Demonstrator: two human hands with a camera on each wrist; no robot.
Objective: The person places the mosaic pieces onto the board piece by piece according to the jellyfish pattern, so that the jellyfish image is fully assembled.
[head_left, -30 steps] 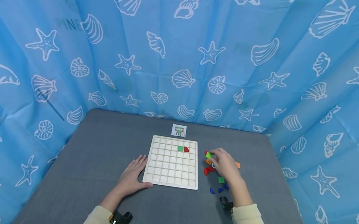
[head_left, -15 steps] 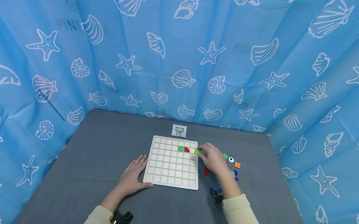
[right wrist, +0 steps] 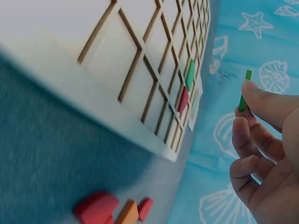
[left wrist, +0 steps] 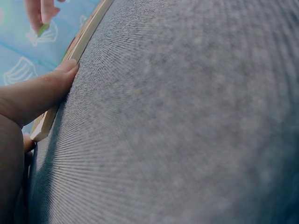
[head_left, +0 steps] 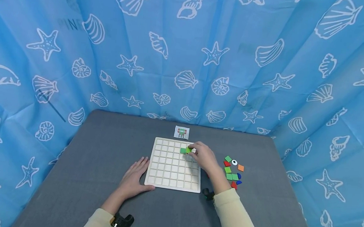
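The left hand point(head_left: 135, 180) lies with its fingers straight and spread along the side of the board point(head_left: 174, 165), its thumb touching the near corner; hand and board are where they were a second ago. Beyond those fingertips, past the board's far edge, lies the card point(head_left: 181, 132). A green tile point(head_left: 183, 150) sits in a cell just left of the right hand's fingertips. The right hand point(head_left: 205, 157) pinches a lime tile point(head_left: 188, 150) between thumb and finger, raised above the board and clear of it. It has come from the loose pieces, over the right edge, inward: the carry looks nearly done, the placing not. Beneath those fingers, the red piece point(right wrist: 183, 99) shows on the board in the right wrist view. Right of the hand lie the eye point(head_left: 234, 162), orange tile point(head_left: 240, 167) and other loose pieces point(head_left: 229, 177).
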